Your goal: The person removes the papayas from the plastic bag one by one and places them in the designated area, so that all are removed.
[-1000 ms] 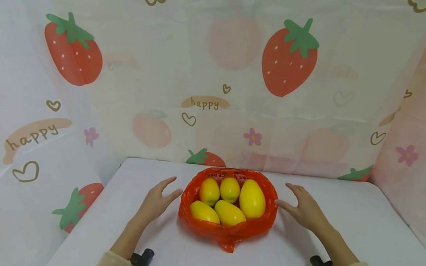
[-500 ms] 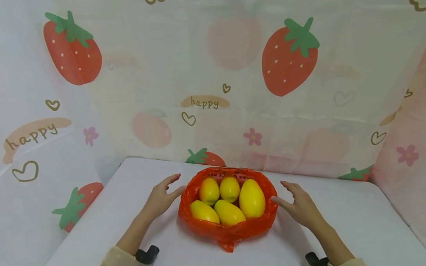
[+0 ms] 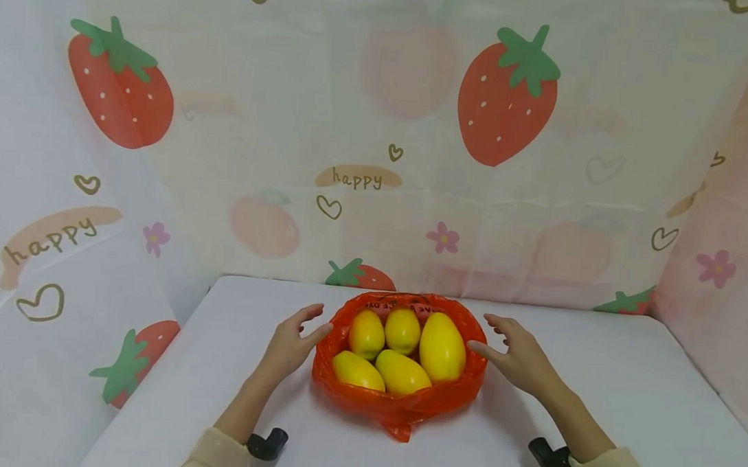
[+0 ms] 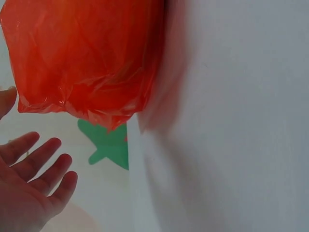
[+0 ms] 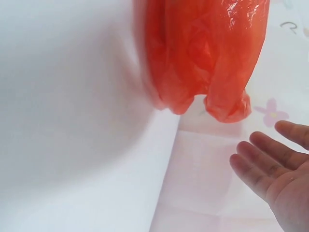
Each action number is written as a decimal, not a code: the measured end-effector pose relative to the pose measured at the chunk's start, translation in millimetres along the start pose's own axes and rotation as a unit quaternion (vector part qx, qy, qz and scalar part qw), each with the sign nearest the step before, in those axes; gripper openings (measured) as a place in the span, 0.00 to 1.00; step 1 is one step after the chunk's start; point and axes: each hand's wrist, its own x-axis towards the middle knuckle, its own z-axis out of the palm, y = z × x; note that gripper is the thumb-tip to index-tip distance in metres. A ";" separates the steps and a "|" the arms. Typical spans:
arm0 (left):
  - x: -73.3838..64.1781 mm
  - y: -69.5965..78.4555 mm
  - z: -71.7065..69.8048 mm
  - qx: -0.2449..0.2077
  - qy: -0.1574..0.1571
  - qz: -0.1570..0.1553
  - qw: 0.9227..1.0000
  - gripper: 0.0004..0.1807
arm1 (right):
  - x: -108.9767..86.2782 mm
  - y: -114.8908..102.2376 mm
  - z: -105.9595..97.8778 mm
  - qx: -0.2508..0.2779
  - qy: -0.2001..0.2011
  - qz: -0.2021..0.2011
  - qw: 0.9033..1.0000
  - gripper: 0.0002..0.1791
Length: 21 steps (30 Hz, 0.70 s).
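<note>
A red plastic bag (image 3: 368, 400), its top folded wide, sits on the white table (image 3: 335, 459) in the head view. Several smooth yellow fruits that look like mangoes lie in it, the largest mango (image 3: 442, 348) on the right. Beside the bag's left rim is my left hand (image 3: 288, 347), fingers spread and thumb at the rim in the head view. My right hand (image 3: 523, 359) hovers by the right rim, its thumb overlapping it in the head view. Both wrist views show spread fingers apart from the red plastic; whether either thumb touches is hard to tell.
Behind the table hangs a pale curtain (image 3: 511, 197) printed with strawberries, and similar cloth walls it in on both sides. Black curved pieces (image 3: 268, 444) show at both wrists, beside the cream sleeves. The table's far edge runs just behind the bag.
Both hands have drifted inward and slightly away from me, closer to the bag's rims. Bag and fruits stay in place; the head view has shifted a little.
</note>
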 end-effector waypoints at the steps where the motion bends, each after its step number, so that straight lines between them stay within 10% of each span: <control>1: -0.2 0.2 0.9 0.000 -0.001 -0.001 1.000 0.31 | -0.3 -0.4 0.3 0.001 0.001 -0.001 1.000 0.41; 21: 2.7 7.2 14.7 -0.006 -0.014 -0.013 1.000 0.30 | 4.1 -16.2 6.6 0.009 -0.010 -0.020 1.000 0.40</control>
